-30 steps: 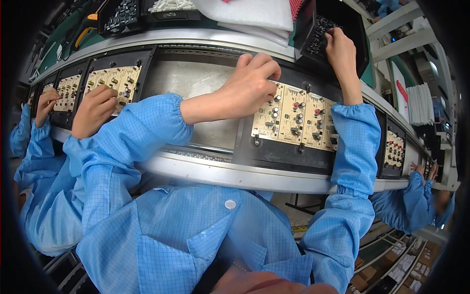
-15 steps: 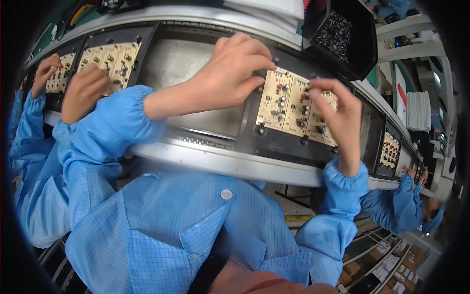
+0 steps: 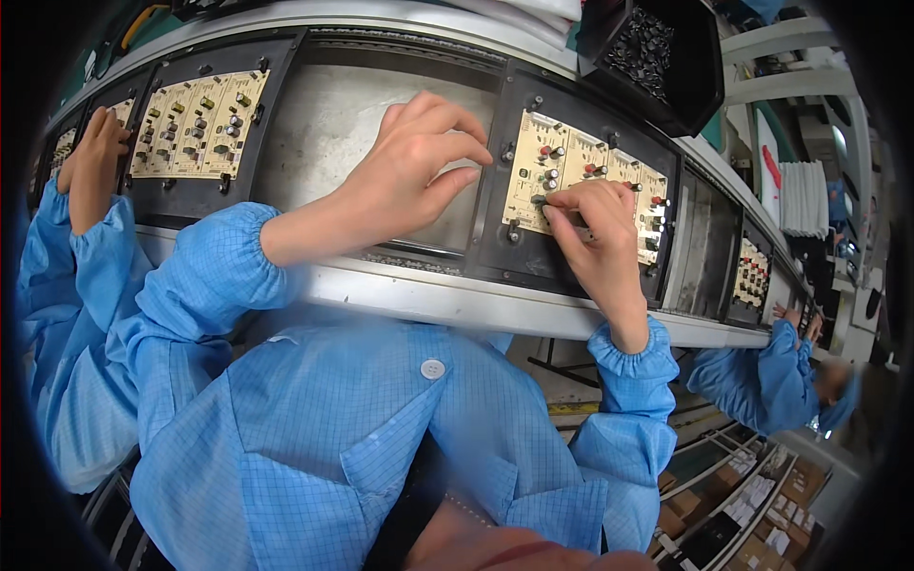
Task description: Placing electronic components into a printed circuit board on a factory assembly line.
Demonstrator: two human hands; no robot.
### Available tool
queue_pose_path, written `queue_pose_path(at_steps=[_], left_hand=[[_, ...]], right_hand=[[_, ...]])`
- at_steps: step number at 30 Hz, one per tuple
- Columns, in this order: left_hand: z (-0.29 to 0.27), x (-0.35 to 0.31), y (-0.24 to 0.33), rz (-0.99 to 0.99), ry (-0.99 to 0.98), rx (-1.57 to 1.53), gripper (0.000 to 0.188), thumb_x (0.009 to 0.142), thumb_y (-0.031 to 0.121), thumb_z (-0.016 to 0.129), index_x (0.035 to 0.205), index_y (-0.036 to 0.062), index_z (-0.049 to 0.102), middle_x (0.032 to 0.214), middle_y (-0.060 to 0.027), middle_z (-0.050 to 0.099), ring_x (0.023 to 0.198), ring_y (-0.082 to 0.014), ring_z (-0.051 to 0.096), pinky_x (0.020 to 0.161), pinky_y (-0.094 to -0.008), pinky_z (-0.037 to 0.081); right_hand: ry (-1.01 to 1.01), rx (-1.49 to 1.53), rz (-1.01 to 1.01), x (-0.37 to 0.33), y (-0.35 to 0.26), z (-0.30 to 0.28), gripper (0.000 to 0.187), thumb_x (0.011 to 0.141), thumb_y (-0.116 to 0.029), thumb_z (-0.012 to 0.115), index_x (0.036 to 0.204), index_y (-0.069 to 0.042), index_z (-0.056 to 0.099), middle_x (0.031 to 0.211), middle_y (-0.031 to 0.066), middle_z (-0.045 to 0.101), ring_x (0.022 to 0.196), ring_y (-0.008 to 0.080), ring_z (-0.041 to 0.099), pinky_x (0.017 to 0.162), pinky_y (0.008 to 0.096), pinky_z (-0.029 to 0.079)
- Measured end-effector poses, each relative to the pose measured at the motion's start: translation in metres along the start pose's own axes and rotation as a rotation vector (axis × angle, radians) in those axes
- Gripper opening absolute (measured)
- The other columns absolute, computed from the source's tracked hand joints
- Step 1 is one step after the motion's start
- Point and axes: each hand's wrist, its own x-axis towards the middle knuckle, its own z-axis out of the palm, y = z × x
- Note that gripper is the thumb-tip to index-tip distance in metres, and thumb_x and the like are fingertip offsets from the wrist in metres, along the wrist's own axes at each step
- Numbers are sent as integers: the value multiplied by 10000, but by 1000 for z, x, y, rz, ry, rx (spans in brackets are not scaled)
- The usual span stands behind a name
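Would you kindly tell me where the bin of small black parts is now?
In the head view, the black bin stands at the upper right, beyond the cream circuit board at the person's right hand.

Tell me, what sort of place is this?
Probably an electronics assembly line: circuit boards sit in black frames along a metal rail, a black bin holds small dark parts, and people in blue coats work alongside.

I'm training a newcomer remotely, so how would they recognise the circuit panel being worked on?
Find the silver rail, then the grey metal stretch beyond it. Just right of that stretch, a black frame holds the tan circuit panel. Unlike the left panel and far-right panel, it lies under the wearer's right hand.
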Motion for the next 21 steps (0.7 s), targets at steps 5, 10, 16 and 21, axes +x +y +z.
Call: queue_pose_path(at_steps=[5, 10, 16, 21], left_hand=[[11, 1, -9, -24, -1, -15, 129, 849, 59, 693, 978, 58, 703, 1092, -50, 618, 1111, -260, 520, 973, -418, 361], [31, 5, -15, -21, -33, -33, 128, 847, 61, 695, 975, 53, 702, 1101, -58, 615, 1113, -259, 517, 972, -417, 361], [50, 3, -25, -42, -120, -14, 191, 860, 82, 695, 1049, 70, 675, 1163, -79, 597, 1154, -282, 510, 1009, -424, 357], [63, -10, -33, -88, -281, -26, 326, 858, 147, 704, 1162, 50, 632, 1051, -108, 634, 1059, -293, 553, 947, -417, 372]], right_hand=[[5, -71, -50, 1, 8, 4, 152, 789, 18, 736, 908, -32, 656, 824, 63, 612, 832, 230, 608, 914, 380, 386], [-68, -130, -121, -3, 24, 1, 178, 767, 36, 737, 908, -30, 650, 831, 70, 590, 843, 252, 591, 923, 404, 392], [-48, -187, -125, -13, 42, 8, 174, 771, 33, 737, 906, -32, 649, 836, 73, 587, 845, 260, 585, 931, 427, 396], [4, -231, -137, 5, 55, -12, 154, 790, -22, 749, 936, -41, 702, 883, 68, 661, 890, 250, 630, 934, 415, 414]])
